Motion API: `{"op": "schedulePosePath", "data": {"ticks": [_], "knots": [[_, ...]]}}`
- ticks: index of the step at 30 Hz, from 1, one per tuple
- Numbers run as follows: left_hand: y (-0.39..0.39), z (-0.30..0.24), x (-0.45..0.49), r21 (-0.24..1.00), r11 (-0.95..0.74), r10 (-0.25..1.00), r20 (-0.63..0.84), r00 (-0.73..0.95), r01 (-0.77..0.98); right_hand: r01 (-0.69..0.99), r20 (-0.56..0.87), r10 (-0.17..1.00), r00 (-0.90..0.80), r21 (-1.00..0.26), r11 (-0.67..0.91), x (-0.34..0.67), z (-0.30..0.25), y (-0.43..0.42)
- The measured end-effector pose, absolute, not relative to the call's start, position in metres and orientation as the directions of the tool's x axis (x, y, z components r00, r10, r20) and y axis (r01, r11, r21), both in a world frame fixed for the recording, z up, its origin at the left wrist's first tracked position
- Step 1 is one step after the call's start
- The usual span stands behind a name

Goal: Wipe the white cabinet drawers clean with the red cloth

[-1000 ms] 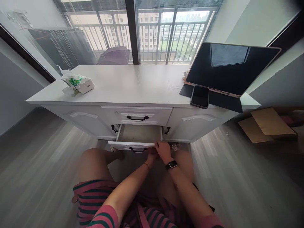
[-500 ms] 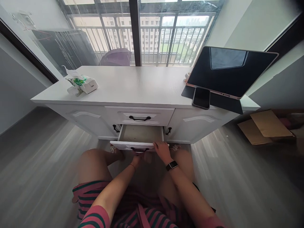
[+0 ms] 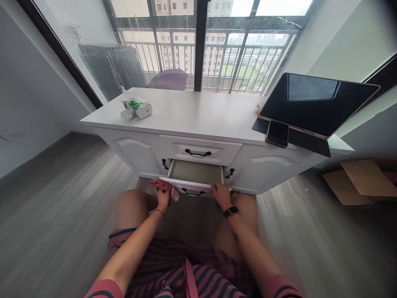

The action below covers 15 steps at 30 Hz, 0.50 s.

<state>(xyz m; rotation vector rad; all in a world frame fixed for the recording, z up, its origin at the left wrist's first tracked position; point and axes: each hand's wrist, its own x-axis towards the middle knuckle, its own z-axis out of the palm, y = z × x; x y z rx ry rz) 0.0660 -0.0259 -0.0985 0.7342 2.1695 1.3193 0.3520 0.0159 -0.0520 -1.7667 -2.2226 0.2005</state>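
Note:
The lower drawer (image 3: 192,171) of the white cabinet is pulled out, and its inside shows a bare beige bottom. At its left front corner my left hand (image 3: 162,198) is closed on a pinkish-red cloth (image 3: 166,185), which lies against the drawer front. A pale end of the cloth hangs to the right of the fingers. My right hand (image 3: 221,196), with a watch on the wrist, grips the top edge of the drawer front near its right end. Between the two hands is the drawer's black handle (image 3: 192,192).
Above is a closed drawer with a black handle (image 3: 197,153). On the cabinet top (image 3: 192,114) are a tissue pack (image 3: 141,108), a phone (image 3: 277,133) and a tablet (image 3: 313,103) on a dark cover. An open cardboard box (image 3: 366,182) stands on the floor at right.
My left hand has moved from under the drawer's middle to its left front corner, where the pinkish-red cloth now shows. My right hand stays on the drawer edge. The view has shifted left.

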Motion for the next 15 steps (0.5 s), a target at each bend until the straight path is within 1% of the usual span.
{"op": "schedulePosePath", "data": {"ticks": [7,15], "knots": [[-0.029,-0.079,0.107,0.948,0.282,0.727,-0.108,-0.678,0.151,0.919,0.173,0.964,-0.201,-0.306,0.246,0.353,-0.054,0.014],[-0.025,-0.082,0.168,0.977,0.21,0.812,-0.191,-0.552,-0.03,0.909,0.183,0.962,-0.203,-0.331,0.255,0.354,-0.055,0.015]]}}
